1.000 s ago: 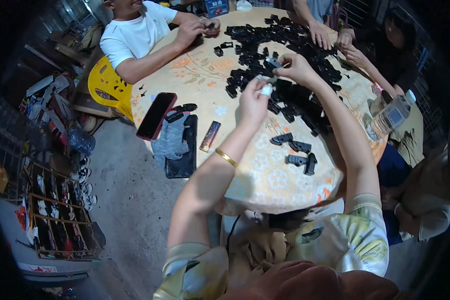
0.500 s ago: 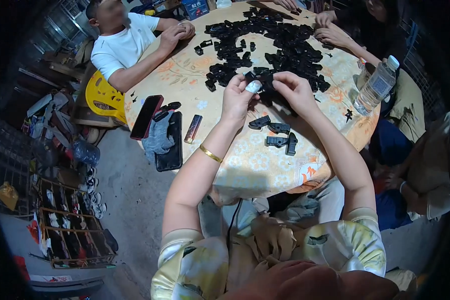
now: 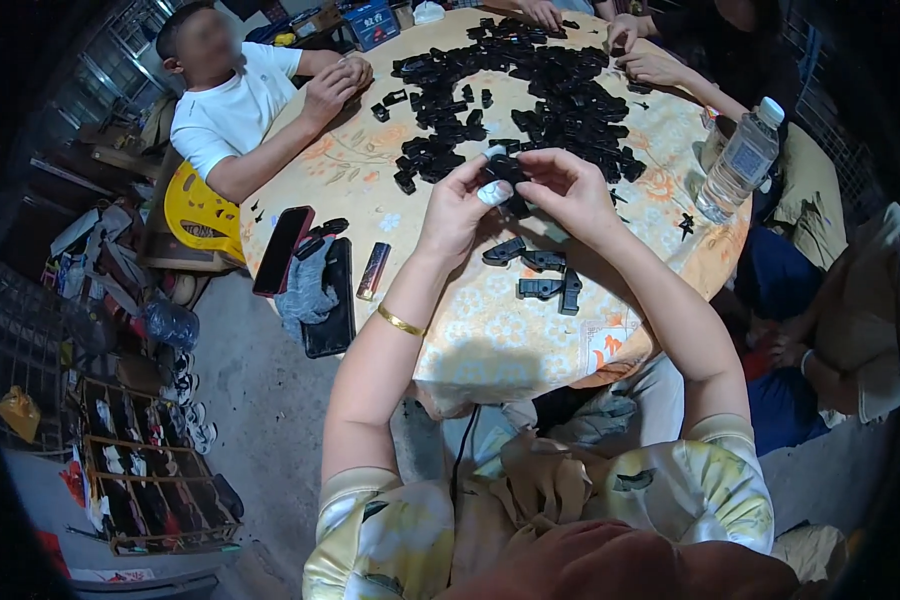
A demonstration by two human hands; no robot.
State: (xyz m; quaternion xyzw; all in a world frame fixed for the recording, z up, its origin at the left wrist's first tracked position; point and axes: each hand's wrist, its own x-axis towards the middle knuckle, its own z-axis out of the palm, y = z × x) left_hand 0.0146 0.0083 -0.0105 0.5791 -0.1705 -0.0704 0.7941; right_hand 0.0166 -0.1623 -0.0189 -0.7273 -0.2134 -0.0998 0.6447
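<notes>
We see cool, fairly bright light over the round desk with its cream floral cloth (image 3: 370,190); the grey concrete floor (image 3: 275,385) is dimmer, and the corners sink to black. A broad shadow darkens the cloth's near edge. Many small black plastic pieces (image 3: 570,90) merge darkly. We notice fisheye bending toward the rim and a blurred patch over the head of the white-shirted person (image 3: 238,105).

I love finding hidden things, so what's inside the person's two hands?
The left hand holds a small black piece, and the right hand seems to touch it. The fingers cover some of it, so its whole shape and its underside can't be seen.
</notes>
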